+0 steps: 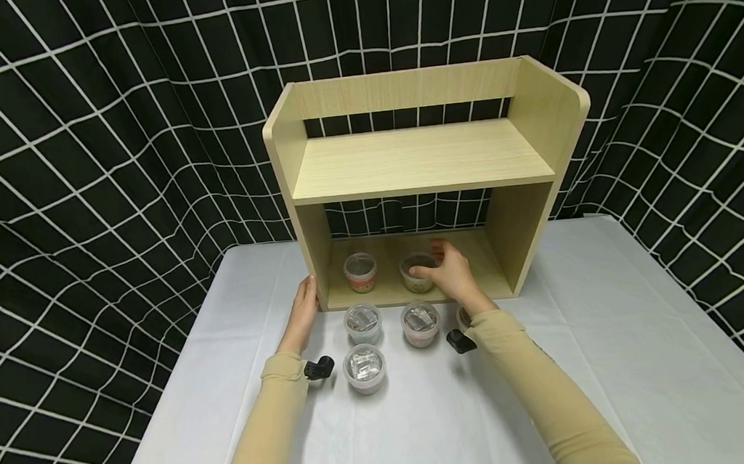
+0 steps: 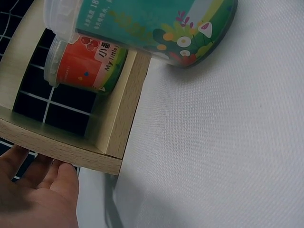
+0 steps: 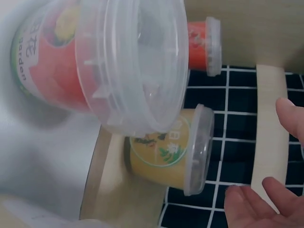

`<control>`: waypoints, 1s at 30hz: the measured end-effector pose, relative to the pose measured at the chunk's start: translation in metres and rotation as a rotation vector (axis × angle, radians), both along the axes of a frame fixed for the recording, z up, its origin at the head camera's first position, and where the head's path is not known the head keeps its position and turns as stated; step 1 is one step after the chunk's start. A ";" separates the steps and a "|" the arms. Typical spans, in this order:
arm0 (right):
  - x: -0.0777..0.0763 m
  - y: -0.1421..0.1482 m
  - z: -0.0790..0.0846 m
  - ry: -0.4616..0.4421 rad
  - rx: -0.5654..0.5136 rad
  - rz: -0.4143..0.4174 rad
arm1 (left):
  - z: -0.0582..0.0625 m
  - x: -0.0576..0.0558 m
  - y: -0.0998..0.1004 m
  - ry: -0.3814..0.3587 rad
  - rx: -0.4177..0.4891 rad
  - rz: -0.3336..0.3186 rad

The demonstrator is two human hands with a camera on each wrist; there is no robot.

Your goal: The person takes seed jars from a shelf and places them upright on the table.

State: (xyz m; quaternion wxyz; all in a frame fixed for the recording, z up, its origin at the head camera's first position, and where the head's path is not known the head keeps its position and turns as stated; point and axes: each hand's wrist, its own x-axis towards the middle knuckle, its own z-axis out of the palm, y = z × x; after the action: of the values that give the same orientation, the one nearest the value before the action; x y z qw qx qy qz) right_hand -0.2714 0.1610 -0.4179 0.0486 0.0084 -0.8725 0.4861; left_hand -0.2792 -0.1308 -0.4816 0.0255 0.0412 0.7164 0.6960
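Observation:
My left hand (image 1: 300, 316) rests against the outer left side of a wooden shelf unit (image 1: 421, 190), its fingers touching the panel (image 2: 61, 149). On the lower shelf stand two clear-lidded plastic cups: one with a red label (image 2: 90, 64), one with a yellow label (image 3: 159, 152). Beside the yellow cup, my right hand (image 1: 452, 273) reaches in with thumb and fingers spread. In the right wrist view those fingers (image 3: 273, 204) are apart from the cup's lid and hold nothing.
More lidded cups stand on the white tablecloth before the shelf: a back left cup (image 1: 362, 324), a front left cup (image 1: 364, 369), a middle cup (image 1: 421, 324), and one partly hidden cup (image 1: 462, 317) by the right wrist. Black grid-patterned cloth (image 1: 82, 211) surrounds the table.

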 end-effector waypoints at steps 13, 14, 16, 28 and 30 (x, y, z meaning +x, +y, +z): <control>-0.012 0.001 -0.011 -0.035 0.065 -0.043 | 0.011 0.008 0.003 -0.014 -0.022 0.001; -0.012 0.001 -0.012 -0.039 0.069 -0.046 | 0.007 0.005 0.002 -0.014 -0.019 0.005; -0.013 0.001 -0.013 -0.048 0.076 -0.045 | -0.001 -0.001 0.001 -0.011 -0.019 0.016; -0.018 -0.001 -0.018 -0.136 0.096 0.028 | -0.010 -0.007 0.000 0.012 -0.032 0.049; -0.019 -0.001 -0.020 -0.133 0.119 0.044 | -0.011 -0.007 -0.001 0.009 -0.036 0.047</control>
State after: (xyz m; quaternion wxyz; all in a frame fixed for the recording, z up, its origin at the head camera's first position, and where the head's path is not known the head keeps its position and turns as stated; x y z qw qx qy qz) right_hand -0.2908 0.1603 -0.4375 -0.0206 -0.0019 -0.9007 0.4339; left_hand -0.2862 -0.1313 -0.4922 0.0064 0.0270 0.7298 0.6831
